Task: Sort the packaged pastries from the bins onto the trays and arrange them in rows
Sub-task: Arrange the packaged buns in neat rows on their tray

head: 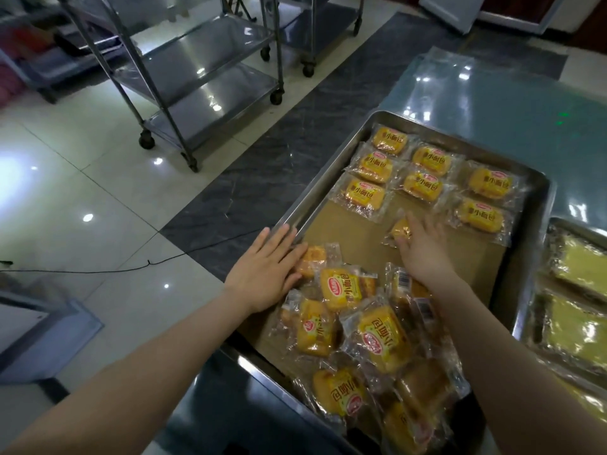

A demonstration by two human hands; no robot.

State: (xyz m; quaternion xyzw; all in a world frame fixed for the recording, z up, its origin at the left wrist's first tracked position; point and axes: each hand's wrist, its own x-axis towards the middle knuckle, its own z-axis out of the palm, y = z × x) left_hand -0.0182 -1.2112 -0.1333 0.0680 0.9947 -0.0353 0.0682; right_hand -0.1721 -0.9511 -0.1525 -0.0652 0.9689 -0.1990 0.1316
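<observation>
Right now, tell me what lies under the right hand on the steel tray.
One yellow plastic-wrapped pastry, on the brown paper liner. Only its left end shows; the right hand covers the rest.

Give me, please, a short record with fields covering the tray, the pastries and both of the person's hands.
tray: metal, lined with brown paper
arranged pastries: seven, laid out at the far end
loose pastries: heaped at the near end
left hand: flat, fingers straight, on the tray's left rim
right hand: fingers straight, resting on a single pastry near the arranged ones
</observation>
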